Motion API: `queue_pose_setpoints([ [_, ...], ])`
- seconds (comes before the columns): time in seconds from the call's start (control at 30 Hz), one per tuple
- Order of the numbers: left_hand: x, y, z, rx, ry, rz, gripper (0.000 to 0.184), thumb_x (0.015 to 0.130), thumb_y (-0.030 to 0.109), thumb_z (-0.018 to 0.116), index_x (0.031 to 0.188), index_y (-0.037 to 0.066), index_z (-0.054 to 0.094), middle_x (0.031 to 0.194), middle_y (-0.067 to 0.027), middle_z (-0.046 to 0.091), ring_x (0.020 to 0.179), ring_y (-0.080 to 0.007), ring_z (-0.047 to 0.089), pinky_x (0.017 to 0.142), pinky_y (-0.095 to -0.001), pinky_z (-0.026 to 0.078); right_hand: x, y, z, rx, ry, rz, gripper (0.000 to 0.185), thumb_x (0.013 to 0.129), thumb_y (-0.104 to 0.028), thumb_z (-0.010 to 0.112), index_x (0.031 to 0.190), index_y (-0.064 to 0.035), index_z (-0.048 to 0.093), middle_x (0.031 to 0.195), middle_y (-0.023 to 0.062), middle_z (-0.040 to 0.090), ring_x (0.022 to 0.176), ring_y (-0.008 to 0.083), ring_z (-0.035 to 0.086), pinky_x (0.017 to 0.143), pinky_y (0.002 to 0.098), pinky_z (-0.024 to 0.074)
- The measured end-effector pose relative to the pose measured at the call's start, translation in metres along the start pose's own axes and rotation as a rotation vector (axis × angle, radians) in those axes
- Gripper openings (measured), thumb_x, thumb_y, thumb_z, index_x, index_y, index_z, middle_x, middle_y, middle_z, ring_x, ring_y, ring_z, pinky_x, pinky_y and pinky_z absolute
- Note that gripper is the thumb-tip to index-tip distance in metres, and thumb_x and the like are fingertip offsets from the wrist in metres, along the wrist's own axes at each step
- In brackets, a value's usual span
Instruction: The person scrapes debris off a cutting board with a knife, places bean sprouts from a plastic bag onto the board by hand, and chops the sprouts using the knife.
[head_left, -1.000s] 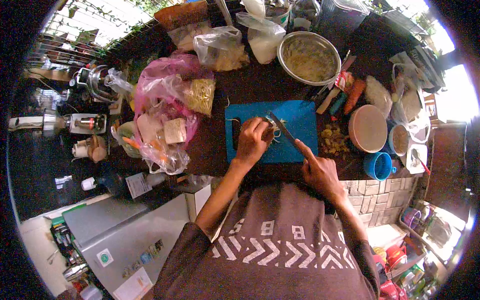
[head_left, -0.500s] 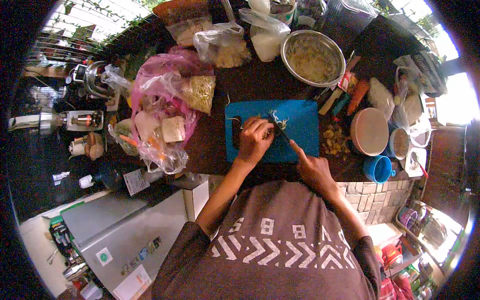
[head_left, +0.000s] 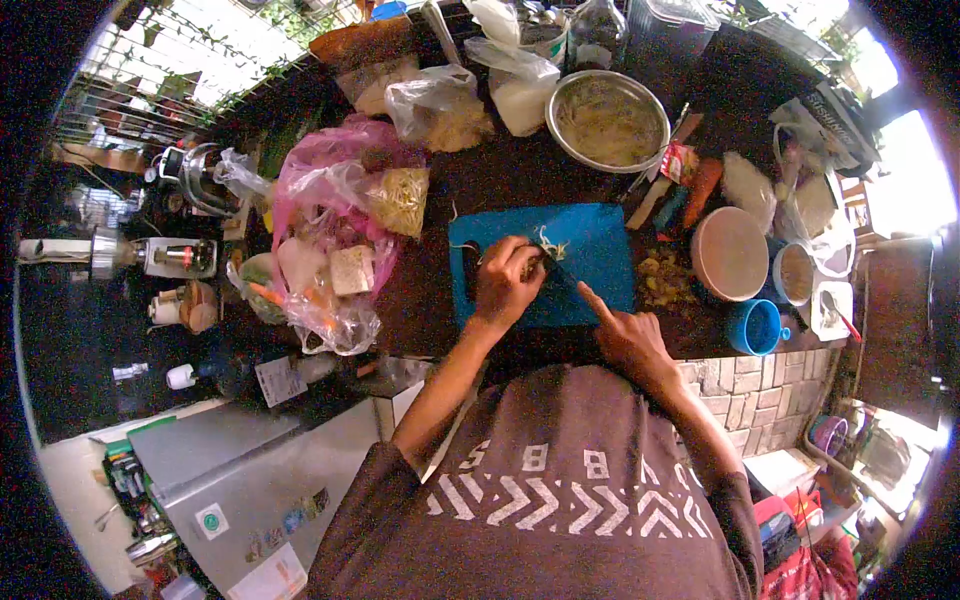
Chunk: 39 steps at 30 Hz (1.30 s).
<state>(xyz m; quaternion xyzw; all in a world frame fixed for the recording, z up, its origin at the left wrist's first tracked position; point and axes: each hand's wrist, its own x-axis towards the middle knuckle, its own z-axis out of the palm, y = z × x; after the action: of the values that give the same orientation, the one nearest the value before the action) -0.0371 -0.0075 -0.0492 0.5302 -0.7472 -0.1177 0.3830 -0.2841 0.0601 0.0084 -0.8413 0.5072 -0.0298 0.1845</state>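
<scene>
A small piece of food sits on the blue cutting board, near its middle, with the left hand over it, fingers curled closed around it. A knife slants beside those fingers. The right hand, at the board's near right edge, grips the handle, index finger stretched along it. Pale shreds lie on the board just beyond the blade.

Compared with a second ago, the blade shows less of its flat side, looking like a narrow dark line, and its tip has come back nearer the left fingers; the cutting seems to be mid-stroke.

On the desk, right of the board, lies a heap of scraps; beyond the board stands a metal bowl, and left of it sprawls a pink bag.

The left fingers hide most of the piece, so its kind cannot be told. The blade's edge is too dark to make out, as is any contact with the piece.
</scene>
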Motion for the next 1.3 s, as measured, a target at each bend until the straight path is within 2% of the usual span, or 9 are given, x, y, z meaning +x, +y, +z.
queue_pose_setpoints([
  [0.07,0.000,0.000,0.000,0.022,-0.047,-0.046,0.027,0.082,0.020,0.082,0.104,0.006,0.075,0.117,-0.0161,0.070,0.108,-0.0363,0.069,0.093,-0.0445,0.058,0.007,0.005,0.015,0.019,0.082,-0.011,0.082,0.088,-0.008,0.067,0.163,-0.0216,0.037,0.072,0.0158,0.072,0.058,0.0367,0.069,0.055,0.0527,0.0537],
  [0.4,0.021,-0.004,-0.011,0.093,0.081,0.060,0.026,0.085,0.031,0.080,0.098,0.010,0.075,0.112,-0.0100,0.070,0.106,-0.0326,0.063,0.094,-0.0477,0.050,0.005,0.009,-0.029,0.322,0.178,0.074,0.068,0.094,-0.007,0.060,0.158,-0.0230,0.045,0.072,0.0230,0.067,0.063,0.0446,0.066,0.061,0.0571,0.0523],
  [0.5,0.039,0.015,-0.012,0.405,0.002,-0.150,0.035,0.081,0.040,0.082,0.105,0.015,0.076,0.115,-0.0042,0.072,0.110,-0.0306,0.062,0.095,-0.0547,0.045,0.006,0.014,-0.030,0.259,0.148,0.179,0.066,0.095,-0.005,0.058,0.157,-0.0225,0.046,0.072,0.0240,0.066,0.064,0.0457,0.065,0.063,0.0580,0.0506],
  [0.7,0.041,0.017,-0.002,0.460,-0.226,-0.197,0.027,0.084,0.035,0.081,0.101,0.014,0.078,0.111,-0.0049,0.077,0.113,-0.0298,0.064,0.098,-0.0561,0.043,0.003,0.007,-0.027,0.291,0.169,0.133,0.067,0.094,-0.006,0.060,0.157,-0.0228,0.046,0.070,0.0253,0.064,0.063,0.0466,0.064,0.061,0.0590,0.0488],
  [0.83,0.032,0.011,0.003,0.425,-0.175,-0.140,0.021,0.084,0.030,0.081,0.098,0.014,0.079,0.105,-0.0054,0.078,0.112,-0.0300,0.064,0.098,-0.0558,0.043,0.005,0.007,-0.016,0.222,0.144,0.138,0.068,0.094,-0.006,0.061,0.158,-0.0229,0.045,0.068,0.0245,0.064,0.062,0.0462,0.064,0.060,0.0589,0.0496],
  [1.03,0.029,0.018,-0.004,0.316,-0.112,-0.188,0.031,0.076,0.028,0.086,0.102,0.014,0.075,0.107,-0.0041,0.076,0.112,-0.0306,0.064,0.097,-0.0546,0.043,0.001,0.002,-0.014,0.225,0.138,0.099,0.071,0.093,-0.008,0.063,0.160,-0.0233,0.042,0.066,0.0228,0.064,0.059,0.0436,0.065,0.059,0.0578,0.0523],
  [1.13,0.027,0.018,-0.010,0.337,-0.221,-0.250,0.049,0.072,0.033,0.087,0.116,0.016,0.075,0.120,-0.0088,0.072,0.119,-0.0344,0.060,0.103,-0.0553,0.044,0.001,0.002,-0.010,0.145,0.135,0.092,0.079,0.089,-0.014,0.067,0.162,-0.0250,0.038,0.069,0.0150,0.070,0.058,0.0358,0.069,0.054,0.0514,0.0561],
  [1.23,0.022,0.014,-0.007,0.350,-0.184,-0.224,0.048,0.071,0.035,0.087,0.114,0.016,0.075,0.120,-0.0093,0.072,0.118,-0.0334,0.060,0.102,-0.0538,0.044,0.001,0.001,-0.009,0.119,0.132,0.101,0.080,0.089,-0.014,0.067,0.162,-0.0255,0.038,0.068,0.0138,0.070,0.057,0.0347,0.069,0.054,0.0505,0.0565],
  [1.3,0.020,0.014,-0.006,0.330,-0.078,-0.167,0.030,0.074,0.029,0.084,0.098,0.015,0.075,0.108,-0.0030,0.076,0.112,-0.0292,0.062,0.096,-0.0525,0.043,0.002,0.002,-0.007,0.165,0.141,0.062,0.080,0.089,-0.015,0.067,0.162,-0.0258,0.038,0.068,0.0134,0.070,0.055,0.0344,0.068,0.054,0.0504,0.0562],
])
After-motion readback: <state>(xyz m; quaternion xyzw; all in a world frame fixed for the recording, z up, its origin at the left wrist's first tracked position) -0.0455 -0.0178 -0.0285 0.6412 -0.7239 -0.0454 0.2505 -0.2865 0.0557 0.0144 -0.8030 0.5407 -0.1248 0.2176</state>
